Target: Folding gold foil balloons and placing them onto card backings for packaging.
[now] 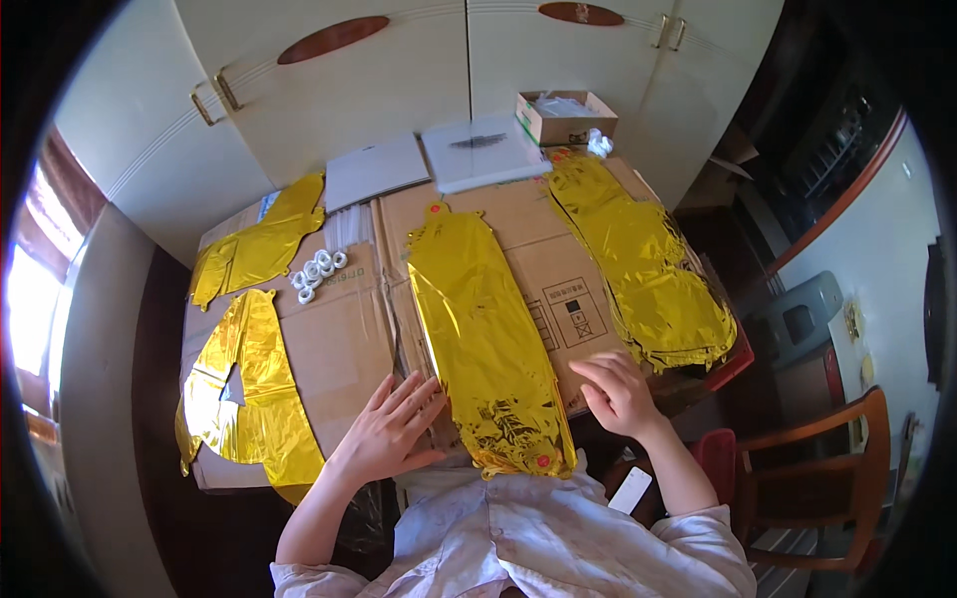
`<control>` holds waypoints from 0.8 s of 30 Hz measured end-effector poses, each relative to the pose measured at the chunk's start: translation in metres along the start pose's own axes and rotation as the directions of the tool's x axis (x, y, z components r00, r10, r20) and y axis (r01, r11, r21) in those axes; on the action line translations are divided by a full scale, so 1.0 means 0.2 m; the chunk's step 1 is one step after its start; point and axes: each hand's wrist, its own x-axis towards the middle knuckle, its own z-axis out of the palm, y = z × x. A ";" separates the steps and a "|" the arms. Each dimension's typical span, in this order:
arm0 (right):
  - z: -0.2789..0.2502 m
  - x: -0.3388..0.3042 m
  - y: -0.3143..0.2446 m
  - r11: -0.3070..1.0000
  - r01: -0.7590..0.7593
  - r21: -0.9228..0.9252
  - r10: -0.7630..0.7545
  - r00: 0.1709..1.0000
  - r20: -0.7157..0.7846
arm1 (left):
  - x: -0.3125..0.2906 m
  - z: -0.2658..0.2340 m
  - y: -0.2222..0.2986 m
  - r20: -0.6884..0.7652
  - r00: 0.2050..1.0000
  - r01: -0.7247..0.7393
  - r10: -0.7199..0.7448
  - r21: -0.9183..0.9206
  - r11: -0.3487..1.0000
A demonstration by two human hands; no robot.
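Observation:
A long flat gold foil balloon (478, 309), perhaps several stacked, lies down the middle of the cardboard-covered table, its near end against my shirt. My left hand (399, 424) rests beside its left edge, palm down with fingers stretched out. Over on the other side, my right hand (618, 392) is raised near the right edge, fingers bent and thumb apart, holding nothing visible. To the right lies a pile of gold foil balloons (648, 269). An angular gold foil balloon (264, 389) is at the near left, and another gold foil piece (264, 244) lies behind it.
Small white rolls (314, 271) cluster left of centre, beside clear thin strips (349, 231). Along the back are a white flat sheet (379, 171), a clear plastic pack (483, 154) and an open cardboard box (566, 120). A wooden chair (812, 468) stands at right; a white phone (630, 490) is beside my lap.

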 end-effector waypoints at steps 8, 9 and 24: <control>0.12 -0.38 -0.21 0.715 -0.539 0.446 0.583 0.811 0.047 | -0.01 0.02 0.01 0.006 1.000 0.004 -0.004 -0.025 1.000; 0.13 -0.40 -0.21 0.702 -0.541 0.462 0.595 0.803 0.037 | 0.00 0.01 0.01 -0.019 1.000 -0.019 0.018 -0.027 0.999; 0.18 0.15 0.05 0.933 -0.221 0.283 0.293 0.925 -0.243 | 0.24 -0.59 0.48 -0.805 0.442 -0.769 0.395 -0.567 -0.295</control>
